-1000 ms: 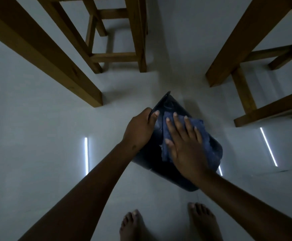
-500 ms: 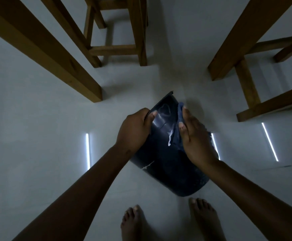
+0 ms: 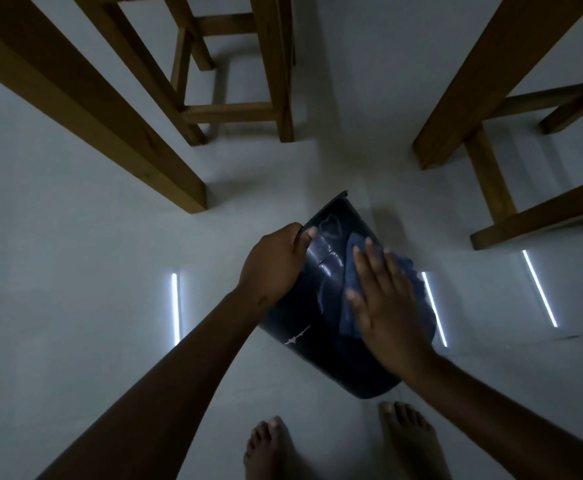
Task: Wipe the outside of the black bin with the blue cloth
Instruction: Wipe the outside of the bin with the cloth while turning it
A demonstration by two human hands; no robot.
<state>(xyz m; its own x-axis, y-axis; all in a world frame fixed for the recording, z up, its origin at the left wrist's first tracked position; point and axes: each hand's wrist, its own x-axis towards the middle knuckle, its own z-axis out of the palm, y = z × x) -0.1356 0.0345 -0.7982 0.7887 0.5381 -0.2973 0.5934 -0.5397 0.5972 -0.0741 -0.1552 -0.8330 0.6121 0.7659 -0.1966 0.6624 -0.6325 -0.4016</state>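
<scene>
The black bin [image 3: 321, 313] is tilted over the pale floor, its rim pointing away from me and its base near my feet. Wet streaks shine on its side. My left hand [image 3: 274, 263] grips the rim at the bin's upper left. My right hand [image 3: 383, 299] lies flat, fingers spread, pressing the blue cloth [image 3: 350, 271] against the bin's outer wall. Most of the cloth is hidden under the palm; a fold shows past the fingertips and at the right side.
Wooden table and stool legs [image 3: 117, 109] stand on the floor ahead on the left, and more wooden legs [image 3: 484, 174] on the right. My bare feet [image 3: 338, 448] are just below the bin. Bright light strips reflect on the glossy floor [image 3: 75, 306].
My right hand and the cloth went up to the bin's far right edge, then slid back onto the near face, palm flat again. My left hand kept its hold on the rim.
</scene>
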